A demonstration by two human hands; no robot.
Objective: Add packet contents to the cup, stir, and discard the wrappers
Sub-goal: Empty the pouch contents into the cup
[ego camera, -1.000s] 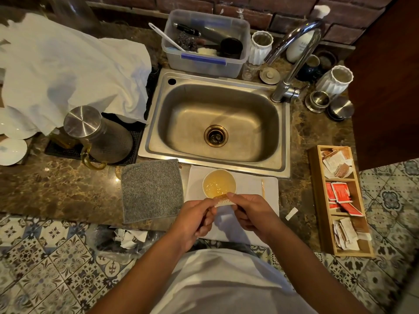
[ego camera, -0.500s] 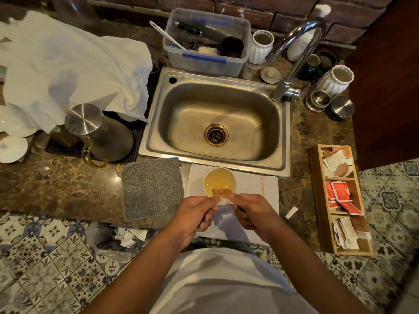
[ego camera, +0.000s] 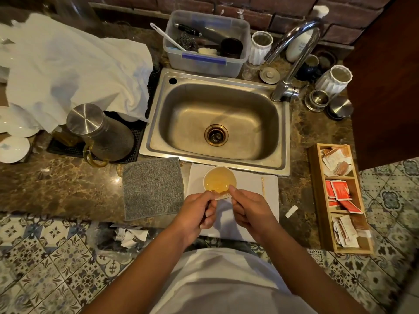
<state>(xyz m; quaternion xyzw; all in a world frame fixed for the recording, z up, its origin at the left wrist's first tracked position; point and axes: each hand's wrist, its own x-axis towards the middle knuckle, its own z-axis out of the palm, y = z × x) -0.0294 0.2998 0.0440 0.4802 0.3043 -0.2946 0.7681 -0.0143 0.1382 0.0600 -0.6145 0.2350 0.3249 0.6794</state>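
Observation:
A white cup (ego camera: 219, 179) of pale yellow liquid stands on a white mat (ego camera: 269, 189) at the counter's front edge. My left hand (ego camera: 197, 214) and my right hand (ego camera: 249, 209) pinch a small brown and white packet (ego camera: 223, 196) between them, just over the cup's near rim. A thin wooden stir stick (ego camera: 263, 185) lies on the mat to the right of the cup. A torn white wrapper strip (ego camera: 291, 211) lies on the counter further right.
A steel sink (ego camera: 154, 123) with a tap (ego camera: 292, 53) is behind the cup. A grey cloth (ego camera: 153, 188) lies left of the mat, a wooden packet box (ego camera: 314, 200) right. A steel jug (ego camera: 99, 132) stands at left. Crumpled wrappers (ego camera: 130, 236) lie in a bag below the counter.
Both hands kept their grip on the packet, which tipped over the cup's near rim half a second ago and now lies flatter between the fingertips. The cup has not moved.

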